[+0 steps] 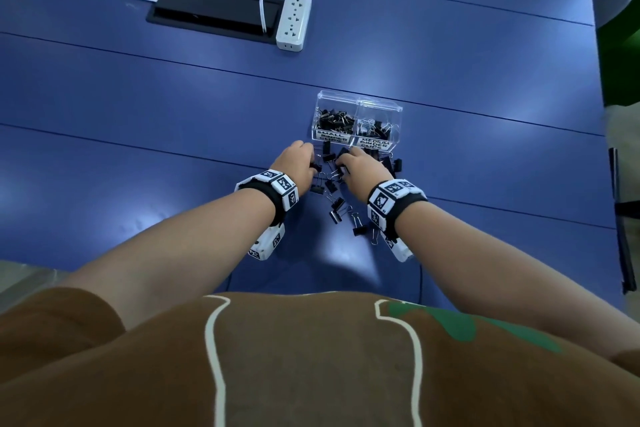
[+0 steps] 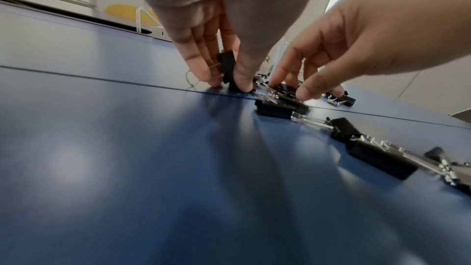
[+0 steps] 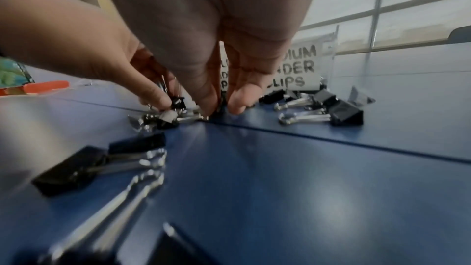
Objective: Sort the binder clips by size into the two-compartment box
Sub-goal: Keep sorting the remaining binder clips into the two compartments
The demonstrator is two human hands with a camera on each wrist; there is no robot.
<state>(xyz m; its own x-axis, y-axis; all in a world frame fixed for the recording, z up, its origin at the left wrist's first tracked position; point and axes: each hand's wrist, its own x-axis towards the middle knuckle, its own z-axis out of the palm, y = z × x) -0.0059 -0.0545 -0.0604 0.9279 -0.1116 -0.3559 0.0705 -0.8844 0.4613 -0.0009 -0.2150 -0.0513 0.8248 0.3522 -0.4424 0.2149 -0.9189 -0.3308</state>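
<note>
Nearest the person, below both wrists, a trail of loose binder clips (image 1: 337, 211) lay scattered on the blue table (image 1: 138, 135), black bodies with silver wire handles, running from between the forearms up toward the fingers. The left hand (image 1: 294, 163) reached down with its fingers nearly straight and close together, the tips at the table; in the left wrist view a small black clip (image 2: 226, 67) stood upright pinched between the thumb and the fingertips (image 2: 203, 72), its wire handles pointing out to the left of the fingers. The right hand (image 1: 360, 166) was just beside it, fingers curved downward into the heap of clips; in the right wrist view the thumb and a finger met at the table with something dark between them, but whether they actually had hold of a clip could not be told. More clips lay to the right of the right fingers, one of them a larger clip (image 3: 344, 115) resting on its side. Just beyond both sets of fingertips stood the clear two-compartment box (image 1: 356, 104), its left compartment labelled for small binder clips and its right for medium ones, each already partly filled. Well past the box, a white power strip (image 1: 293, 20) lay beside a black cable hatch (image 1: 211, 9) set in the table.
</note>
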